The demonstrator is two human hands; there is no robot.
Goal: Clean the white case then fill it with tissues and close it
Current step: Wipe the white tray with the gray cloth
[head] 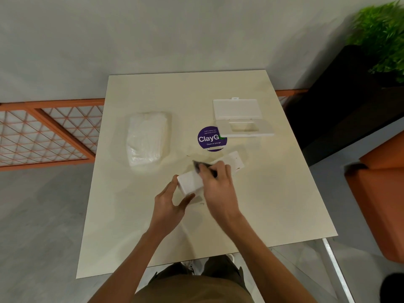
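Observation:
The white case body [190, 182] lies slanted at the middle of the cream table [273, 204]. My left hand [172, 204] grips its near left end between thumb and fingers. My right hand [218, 182] presses a dark grey cloth [200, 165] onto the case's top and hides its middle. The case's far end [235, 161] sticks out past my right hand. Its white lid [239, 118] lies apart at the back right, with its flap open. A clear plastic pack of white tissues [148, 138] rests at the back left.
A round purple "ClayGo" sticker [209, 139] sits on the table between the lid and the case. An orange mesh railing [43, 132] runs at the left. A black planter with a green plant [380, 40] and an orange seat [378, 204] stand at the right.

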